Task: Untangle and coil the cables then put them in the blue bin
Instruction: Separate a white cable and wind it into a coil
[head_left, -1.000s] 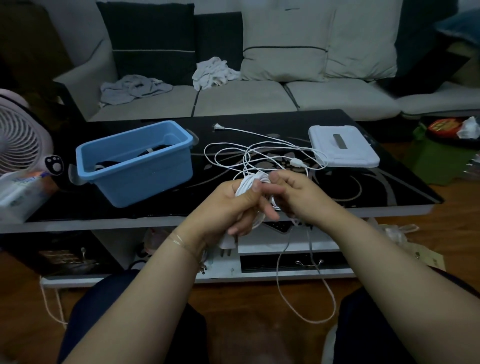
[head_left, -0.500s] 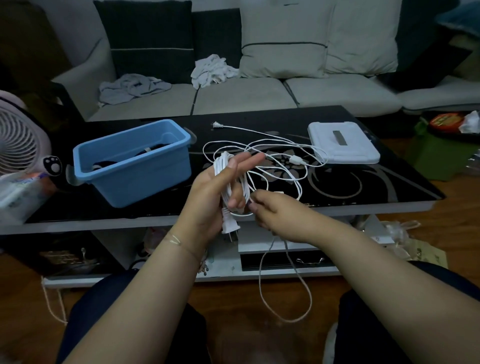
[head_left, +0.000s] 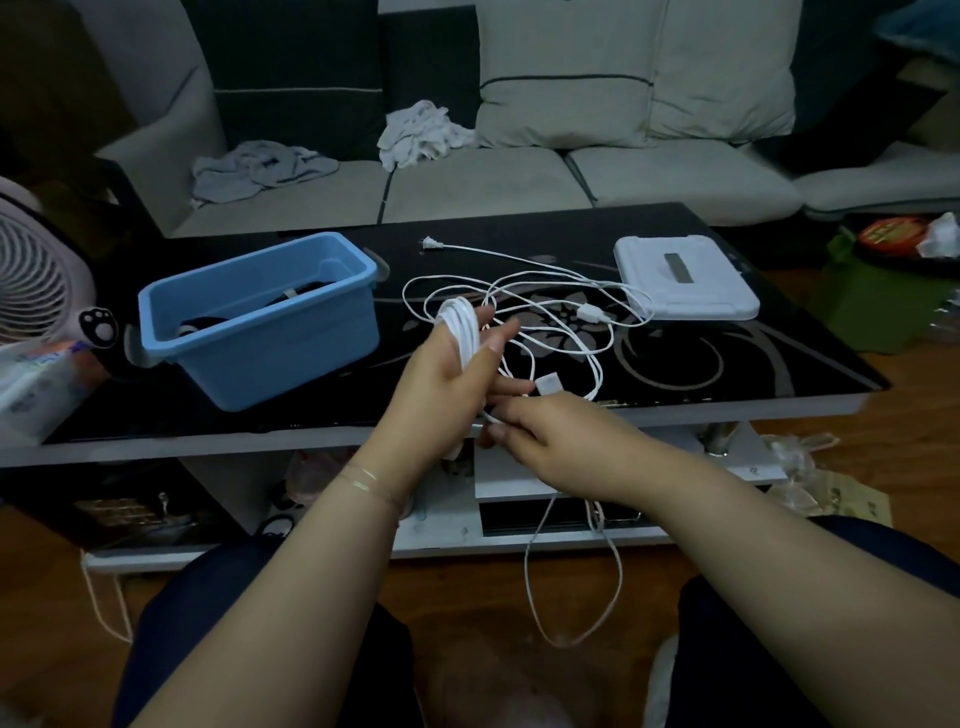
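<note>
The room is dim with a cool, bluish cast — no direct light source is in my view. My forearms and the pale sofa cushions take the most light; the corners fall to near black, notably upper left. The glossy black table returns only a faint sheen, no hard glare. Shadows are soft and diffuse. My left hand and the white cable wound on it show slight motion smear. Straight lines bow toward the frame edges — wide-angle distortion. Fine detail is grainy throughout.
</note>
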